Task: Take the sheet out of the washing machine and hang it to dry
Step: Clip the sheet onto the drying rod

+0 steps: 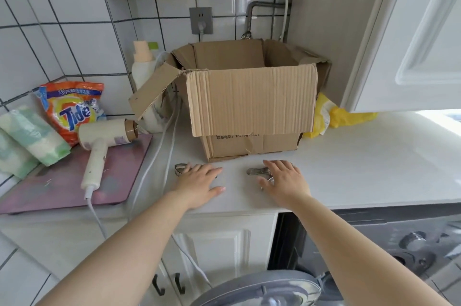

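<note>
Here, both hands lie palm-down on the white bench (374, 161), just in front of the open brown corrugated cardboard box (249, 96). Left hand (199, 184): fingers straight and spread, tips over a small metal clip (180, 168) at its 11 o'clock; touching or hovering, cannot tell. Right hand (287, 182): fingers relaxed and open, laid over a second metal clip (257, 171) which pokes out at its 9 o'clock; nothing gripped by either hand. My reading: the clips are pegs for the hanging step, set out at the bench's near edge so they can be scooped up once the sheet is in hand. The sheet itself is not visible. The dark grey front-loading washing machine (411, 243) sits under the bench at 5 o'clock of the view, its round door (257, 288) swung open toward the person at 6 o'clock; the drum interior is out of frame, so the sheet is presumably inside. Room: open bench runs toward 3 o'clock; toward 9 o'clock a white hair dryer (99, 141) on a pink board (62, 188), an orange detergent bag (72, 108) and trailing white cords (159, 156) crowd the surface. The bench's front edge lies just behind the wrists. The open door juts into the standing space; likely a snag point when bending to the drum.
</note>
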